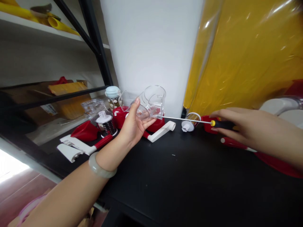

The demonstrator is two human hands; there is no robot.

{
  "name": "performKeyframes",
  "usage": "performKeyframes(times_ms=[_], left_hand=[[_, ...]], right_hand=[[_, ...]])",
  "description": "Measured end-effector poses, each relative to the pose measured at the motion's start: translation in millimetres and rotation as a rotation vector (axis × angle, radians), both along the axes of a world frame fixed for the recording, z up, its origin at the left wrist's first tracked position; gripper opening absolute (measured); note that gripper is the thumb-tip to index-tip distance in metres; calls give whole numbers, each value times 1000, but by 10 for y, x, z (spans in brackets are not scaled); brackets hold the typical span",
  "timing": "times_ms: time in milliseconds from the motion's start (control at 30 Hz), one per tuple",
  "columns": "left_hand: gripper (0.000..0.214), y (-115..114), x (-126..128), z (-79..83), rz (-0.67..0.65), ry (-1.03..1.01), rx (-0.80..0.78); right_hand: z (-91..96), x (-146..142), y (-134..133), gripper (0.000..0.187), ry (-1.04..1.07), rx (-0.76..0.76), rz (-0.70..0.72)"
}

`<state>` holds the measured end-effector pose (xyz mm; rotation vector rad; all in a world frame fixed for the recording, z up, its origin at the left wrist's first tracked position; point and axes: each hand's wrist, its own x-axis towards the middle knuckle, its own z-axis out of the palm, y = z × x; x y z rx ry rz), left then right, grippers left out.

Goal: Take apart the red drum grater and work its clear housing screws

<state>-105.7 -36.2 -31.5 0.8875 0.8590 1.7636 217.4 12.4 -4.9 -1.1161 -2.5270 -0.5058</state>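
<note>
My left hand [136, 126] is closed around a clear plastic housing [155, 94] with round openings, lifted above the black table. In my right hand [233, 124] is a screwdriver [194, 120] with a black and yellow handle, held level. Its long shaft points left, and the tip meets the lower right edge of the clear housing. Whether a screw sits at the tip is too small to tell. Behind and under my left hand lies a white crank handle [162, 131]. A small screw [173, 155] rests on the table in front of it.
Left on the black table [189, 189] are a grater drum [106, 126], a red part [85, 130], white parts [69, 152] and another clear housing [94, 107]. Another drum [191, 122] and a red-handled crank [234, 142] lie right. Yellow wrapping [248, 56] and a shelf rack [92, 41] stand behind.
</note>
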Motion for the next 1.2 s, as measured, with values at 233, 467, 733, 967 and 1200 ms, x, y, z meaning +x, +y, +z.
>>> performKeyframes(times_ms=[233, 467, 733, 967, 1200], left_hand=[[65, -5, 8, -7, 4, 9, 10], [56, -17, -78, 113, 34, 64, 63], [54, -87, -142, 681, 87, 241, 166], [70, -45, 23, 1244, 169, 568, 100], [74, 25, 244, 1422, 217, 780, 76]], right_hand=[[79, -90, -75, 47, -75, -205, -97], [-42, -82, -2, 38, 34, -288, 112], [-80, -289, -126, 13, 229, -215, 162], [-444, -581, -59, 11, 584, -356, 247], [-756, -741, 35, 17, 723, -414, 210]])
